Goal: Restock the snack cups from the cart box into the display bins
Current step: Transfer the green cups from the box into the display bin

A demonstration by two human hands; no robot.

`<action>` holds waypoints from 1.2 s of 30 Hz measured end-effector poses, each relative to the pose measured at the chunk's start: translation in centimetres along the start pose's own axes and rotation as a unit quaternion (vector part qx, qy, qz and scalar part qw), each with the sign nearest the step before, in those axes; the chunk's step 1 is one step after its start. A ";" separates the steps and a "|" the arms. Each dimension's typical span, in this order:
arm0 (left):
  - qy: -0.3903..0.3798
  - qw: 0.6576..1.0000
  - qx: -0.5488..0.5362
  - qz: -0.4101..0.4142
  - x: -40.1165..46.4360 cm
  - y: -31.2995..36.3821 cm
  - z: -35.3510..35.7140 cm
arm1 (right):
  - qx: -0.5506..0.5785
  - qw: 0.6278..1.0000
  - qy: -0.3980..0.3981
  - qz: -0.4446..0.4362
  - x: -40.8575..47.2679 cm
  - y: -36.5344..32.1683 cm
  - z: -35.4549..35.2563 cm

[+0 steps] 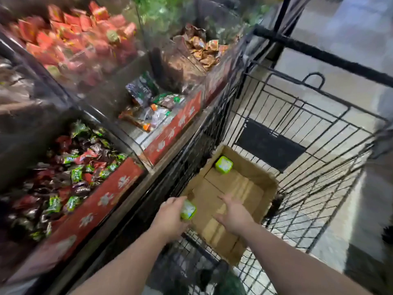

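Head view, looking down into a black wire shopping cart (297, 133) that fills the right half of the frame and stands just beside a row of clear-walled display bins (119, 116) on the left. An open brown cardboard box (261, 173) lies in the cart basket at lower centre. The left hand (170, 218), at the box's near left corner, grips one small green snack cup with a pale printed lid (188, 210), its fingers curled round the cup's side. The right hand (234, 213) reaches over the middle of the box floor with fingers straight and spread, holding nothing. A second green snack cup (223, 165) sits alone in the far corner of the box. The bin at lower left holds mixed green, red and dark purple wrapped sweets (70, 173); the bin at centre holds a few assorted clear and green packets (148, 107); the bin at upper left holds red packets (74, 35); the bin at upper centre holds brown and orange packets (204, 50). Red front strips with white snowflake-like marks (106, 199) run along the bin edges. Motion blur leaves all package and lid printing unreadable.
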State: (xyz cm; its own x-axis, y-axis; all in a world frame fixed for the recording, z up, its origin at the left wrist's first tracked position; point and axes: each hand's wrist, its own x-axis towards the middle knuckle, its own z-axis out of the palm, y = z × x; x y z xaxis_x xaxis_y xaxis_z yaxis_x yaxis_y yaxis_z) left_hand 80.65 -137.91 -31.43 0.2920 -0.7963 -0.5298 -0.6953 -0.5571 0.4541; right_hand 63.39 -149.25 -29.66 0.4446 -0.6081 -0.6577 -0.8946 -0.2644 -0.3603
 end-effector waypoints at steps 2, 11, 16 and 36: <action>0.024 0.999 -0.029 -0.034 1.3 -0.2 1.3 | -0.015 0.999 -0.030 -0.012 2.9 0.6 0.0; 0.036 0.975 -0.108 -0.193 6.5 -0.5 5.2 | -0.025 0.988 -0.149 -0.029 14.2 1.6 4.6; 0.055 0.953 -0.224 -0.196 8.9 -2.3 7.6 | -0.097 0.970 -0.219 -0.027 19.6 0.1 9.3; 0.057 0.987 -0.079 -0.128 13.3 2.7 8.1 | 0.441 0.876 -0.171 0.093 19.3 6.0 1.5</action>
State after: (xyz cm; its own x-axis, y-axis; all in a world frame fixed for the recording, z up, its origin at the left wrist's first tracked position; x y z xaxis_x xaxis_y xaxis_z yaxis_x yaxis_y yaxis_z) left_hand 77.32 -148.02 -43.08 0.5235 -0.6409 -0.5614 -0.4805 -0.7662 0.4266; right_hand 66.64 -161.45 -45.49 0.4174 -0.2802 -0.8644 -0.6373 0.5879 -0.4983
